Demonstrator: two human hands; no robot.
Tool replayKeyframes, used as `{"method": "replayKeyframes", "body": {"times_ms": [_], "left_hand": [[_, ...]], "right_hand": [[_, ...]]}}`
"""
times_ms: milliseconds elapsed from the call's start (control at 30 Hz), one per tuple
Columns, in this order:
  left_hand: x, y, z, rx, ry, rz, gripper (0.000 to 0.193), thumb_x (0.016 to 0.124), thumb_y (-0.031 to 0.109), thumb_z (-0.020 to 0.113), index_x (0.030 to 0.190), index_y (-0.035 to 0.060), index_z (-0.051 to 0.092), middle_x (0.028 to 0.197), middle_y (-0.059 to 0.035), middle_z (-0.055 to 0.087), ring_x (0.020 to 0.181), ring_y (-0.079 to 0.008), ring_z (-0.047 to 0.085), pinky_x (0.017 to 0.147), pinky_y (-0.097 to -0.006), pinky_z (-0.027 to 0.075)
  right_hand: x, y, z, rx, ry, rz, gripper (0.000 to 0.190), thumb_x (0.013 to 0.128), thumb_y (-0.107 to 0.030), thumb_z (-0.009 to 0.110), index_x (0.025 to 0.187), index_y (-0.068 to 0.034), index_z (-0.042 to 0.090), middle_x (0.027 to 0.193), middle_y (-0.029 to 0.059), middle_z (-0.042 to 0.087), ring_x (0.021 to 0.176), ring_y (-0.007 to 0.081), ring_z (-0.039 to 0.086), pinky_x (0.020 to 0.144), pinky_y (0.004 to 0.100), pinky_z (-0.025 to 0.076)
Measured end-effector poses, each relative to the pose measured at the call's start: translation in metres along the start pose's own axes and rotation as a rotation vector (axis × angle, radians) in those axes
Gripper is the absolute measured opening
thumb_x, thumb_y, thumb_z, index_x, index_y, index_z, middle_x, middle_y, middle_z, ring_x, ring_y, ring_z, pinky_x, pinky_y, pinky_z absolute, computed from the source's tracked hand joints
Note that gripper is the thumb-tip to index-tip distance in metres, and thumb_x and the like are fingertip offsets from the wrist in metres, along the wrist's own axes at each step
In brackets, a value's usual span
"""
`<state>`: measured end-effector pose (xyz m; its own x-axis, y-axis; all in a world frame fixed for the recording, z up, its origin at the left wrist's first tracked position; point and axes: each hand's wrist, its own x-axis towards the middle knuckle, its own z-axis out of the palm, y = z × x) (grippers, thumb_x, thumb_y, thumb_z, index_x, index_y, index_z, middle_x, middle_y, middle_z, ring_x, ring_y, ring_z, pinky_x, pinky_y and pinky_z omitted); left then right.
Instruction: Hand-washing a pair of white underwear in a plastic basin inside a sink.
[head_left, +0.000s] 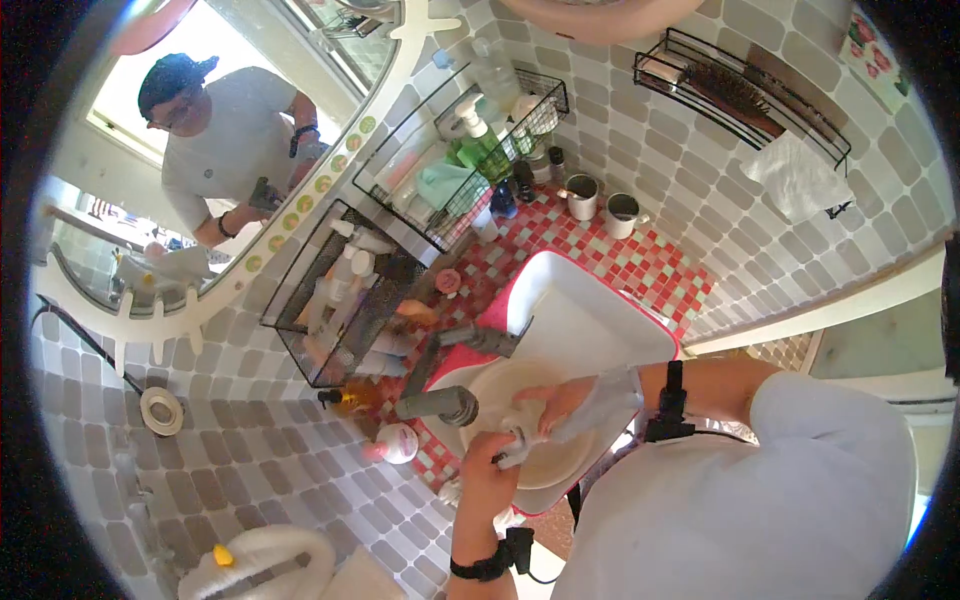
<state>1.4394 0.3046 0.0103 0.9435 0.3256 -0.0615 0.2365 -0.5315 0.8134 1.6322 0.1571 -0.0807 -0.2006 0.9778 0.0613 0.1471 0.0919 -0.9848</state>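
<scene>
Both hands are over a pale round basin (551, 476) inside a white washbasin (600, 322) with a red rim. My left hand (489, 466) grips a small whitish, wet-looking item (516, 448) that I cannot name for certain. My right hand (559, 401) reaches in from the right with fingers spread, its fingertips close to that item; whether they touch it is unclear. Translucent film, like a thin plastic glove, (604, 401) covers the right wrist and part of that hand. A grey faucet (439, 405) extends over the basin just beside the left hand.
Wire baskets (345, 300) with bottles hang on the tiled wall beside the faucet. A pump bottle (397, 442) stands near the left hand. Two cups (621, 216) stand on the red mosaic counter (517, 240) behind the washbasin. A mirror (225, 135) reflects a person.
</scene>
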Motion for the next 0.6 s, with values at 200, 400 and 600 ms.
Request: {"method": "replayKeyframes", "body": {"times_ms": [200,400,600], "left_hand": [[-0.024,0.051,-0.026,-0.209,0.250,0.114,0.034,0.061,-0.013,0.067,0.089,0.0047,0.060,0.093,-0.0142,0.058,0.083,-0.0264,0.057,0.073,-0.0321,0.044],[-0.046,0.041,-0.038,-0.344,0.497,-0.004,0.034,0.063,-0.012,0.067,0.091,0.0053,0.057,0.102,-0.0136,0.056,0.094,-0.0236,0.056,0.083,-0.0323,0.044],[-0.047,-0.007,-0.019,-0.237,0.487,-0.390,0.038,0.069,-0.004,0.067,0.105,0.0022,0.056,0.106,-0.0130,0.055,0.097,-0.0212,0.057,0.086,-0.0305,0.045]], "right_hand": [[0.017,-0.010,-0.006,-0.191,-0.217,0.152,0.030,0.090,-0.028,0.052,0.105,-0.004,0.063,0.123,0.0127,0.051,0.117,0.0316,0.047,0.092,0.0377,0.042],[0.000,-0.030,-0.027,-0.408,-0.074,0.071,0.035,0.087,-0.031,0.056,0.111,-0.006,0.061,0.117,0.0157,0.048,0.108,0.0298,0.052,0.084,0.0363,0.045],[-0.009,-0.056,-0.013,-0.211,0.189,0.009,0.043,0.086,-0.035,0.058,0.119,-0.007,0.057,0.117,0.0167,0.047,0.110,0.0312,0.049,0.089,0.0368,0.042]]}}
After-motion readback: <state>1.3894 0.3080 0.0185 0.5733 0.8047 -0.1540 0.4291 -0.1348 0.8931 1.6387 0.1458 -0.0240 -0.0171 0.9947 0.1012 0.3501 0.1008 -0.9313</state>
